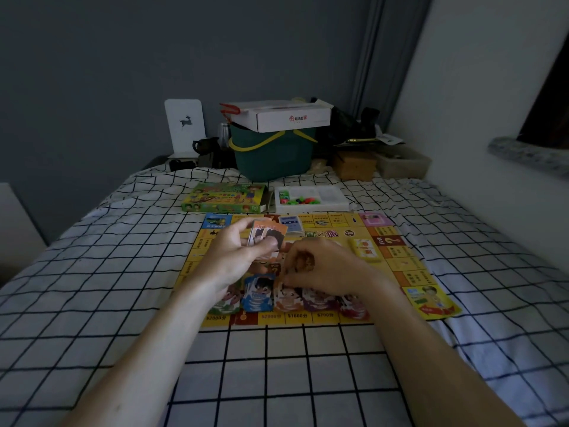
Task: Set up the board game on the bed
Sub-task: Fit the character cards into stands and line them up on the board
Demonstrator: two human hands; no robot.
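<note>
A yellow game board lies flat on the checked bed sheet. My left hand holds a small stack of picture cards above the board's middle. My right hand pinches an orange card at the board's near edge. That card lies in a row of several character cards, with a blue card to its left and purple and red ones to its right. A yellow card deck and a blue card deck rest on the board.
Behind the board lie the green game box and a white tray with coloured pieces. Farther back stand a green bin with a white carton on top, a brown box, a clear container and dark clutter. A wall runs along the right.
</note>
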